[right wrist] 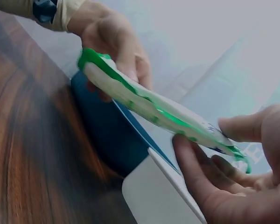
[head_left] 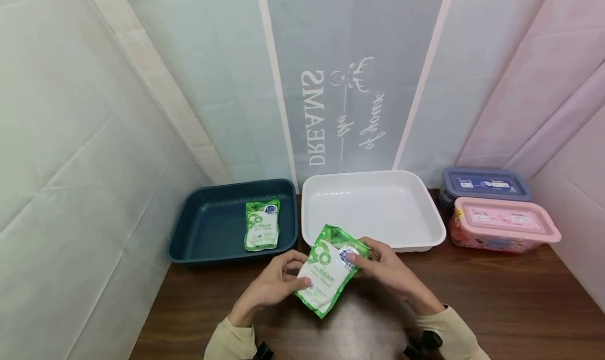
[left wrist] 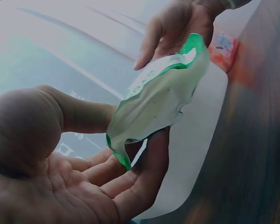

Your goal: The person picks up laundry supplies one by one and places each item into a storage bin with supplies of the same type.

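Observation:
A green and white plastic pouch with printed lettering is held tilted between both hands, in front of the white tray. My left hand pinches its lower left edge, thumb on the printed front and fingers behind. At the upper right corner my right hand pinches it the same way. In the left wrist view the pouch's pale back bulges above the left fingers. Its long side faces the right wrist camera, spanning from one hand to the other. A second matching pouch lies in the dark teal tray.
Right of the white tray, a pink lidded box stands in front of a blue lidded box. The trays sit side by side on a brown wooden table. Pale fabric with lettering hangs behind, and fabric walls both sides.

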A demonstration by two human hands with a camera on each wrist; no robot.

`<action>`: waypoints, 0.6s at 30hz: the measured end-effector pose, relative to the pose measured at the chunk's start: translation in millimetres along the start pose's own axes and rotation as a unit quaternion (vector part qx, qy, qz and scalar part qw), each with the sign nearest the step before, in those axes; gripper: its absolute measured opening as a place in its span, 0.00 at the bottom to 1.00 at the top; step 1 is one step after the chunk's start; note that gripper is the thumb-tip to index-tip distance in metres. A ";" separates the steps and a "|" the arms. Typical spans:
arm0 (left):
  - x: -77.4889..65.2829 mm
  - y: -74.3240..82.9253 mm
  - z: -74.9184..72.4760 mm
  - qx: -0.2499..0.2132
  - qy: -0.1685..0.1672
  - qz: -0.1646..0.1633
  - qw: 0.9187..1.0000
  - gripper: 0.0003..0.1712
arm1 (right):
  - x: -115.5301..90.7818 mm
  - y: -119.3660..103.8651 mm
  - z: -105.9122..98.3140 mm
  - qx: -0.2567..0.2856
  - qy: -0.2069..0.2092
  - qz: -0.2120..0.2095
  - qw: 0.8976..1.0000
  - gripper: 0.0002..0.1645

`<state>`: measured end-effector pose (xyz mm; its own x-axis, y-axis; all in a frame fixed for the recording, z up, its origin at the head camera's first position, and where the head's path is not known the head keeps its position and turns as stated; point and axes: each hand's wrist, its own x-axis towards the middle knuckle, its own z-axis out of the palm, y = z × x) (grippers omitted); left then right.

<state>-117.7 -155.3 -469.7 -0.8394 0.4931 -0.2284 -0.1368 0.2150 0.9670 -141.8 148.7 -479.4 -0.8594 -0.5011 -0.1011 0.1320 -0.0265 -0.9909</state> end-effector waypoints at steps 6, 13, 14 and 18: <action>-1.4 3.8 -3.4 -0.003 0.021 0.010 1.000 0.29 | 2.8 0.3 9.8 0.040 0.011 -0.005 0.999 0.36; -4.8 4.8 -8.0 -0.025 0.043 0.019 0.999 0.29 | 11.6 -3.6 23.6 0.040 -0.005 -0.004 0.999 0.38; -5.7 5.2 -9.1 -0.030 0.046 0.021 0.998 0.30 | 13.5 -4.7 25.8 0.037 -0.008 -0.004 0.999 0.38; -10.4 8.3 -14.3 -0.039 0.063 0.031 0.997 0.32 | 21.5 -12.0 34.4 0.025 -0.025 -0.008 0.999 0.39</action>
<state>-117.7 -170.6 -457.6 -0.9064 0.3921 -0.1574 -0.1197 0.1191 0.9856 -144.8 108.5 -466.6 -0.8362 -0.5427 -0.0794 0.1444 -0.0782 -0.9864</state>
